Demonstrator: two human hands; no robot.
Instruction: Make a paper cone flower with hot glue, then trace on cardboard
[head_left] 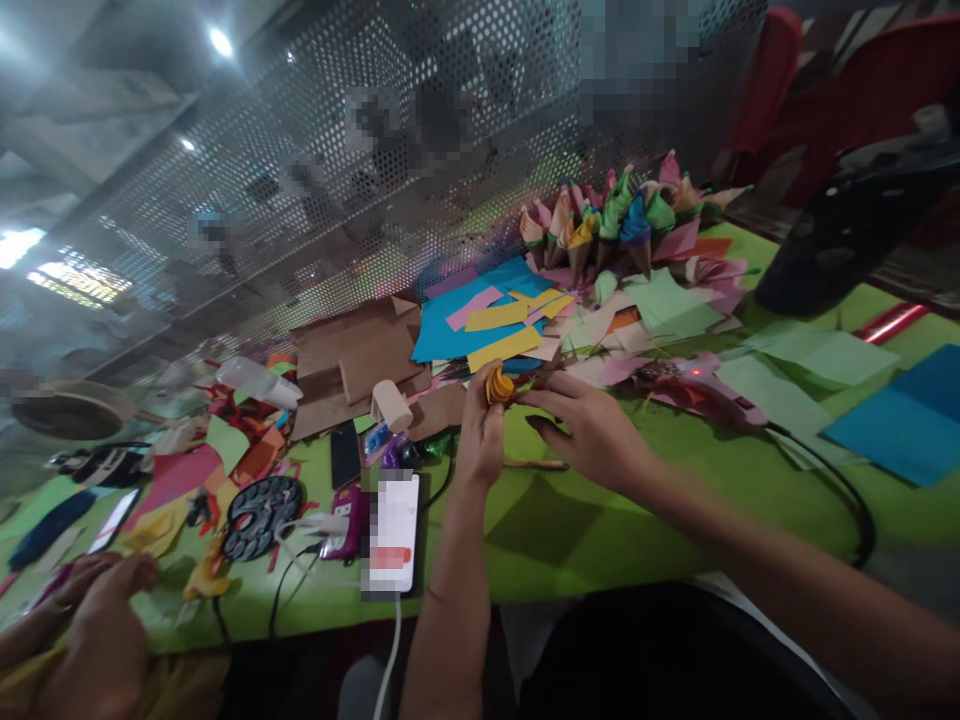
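Note:
A yellow-orange paper swirl [498, 386], wound in layers, is pinched upright in the fingers of my left hand [480, 440]. Its lower part is hidden by that hand. My right hand [596, 425] hovers just to the right, fingers apart and pointing at the swirl; whether a fingertip touches it I cannot tell. Beneath the hands, a thin brown stick [536, 464] lies on the green tabletop [630, 520]. Yellow paper strips [504, 347] rest beyond my left hand. To the right is a pink glue gun [705, 388] with a red light glowing.
Finished paper ice-cream cones [637, 235] stand along the mesh panel [480, 120]. Brown card [360, 350], blue paper [442, 320] and scraps cover the back. A corded white phone [396, 530] lies left of my forearm. Another person's hands [105, 610] are at the far left.

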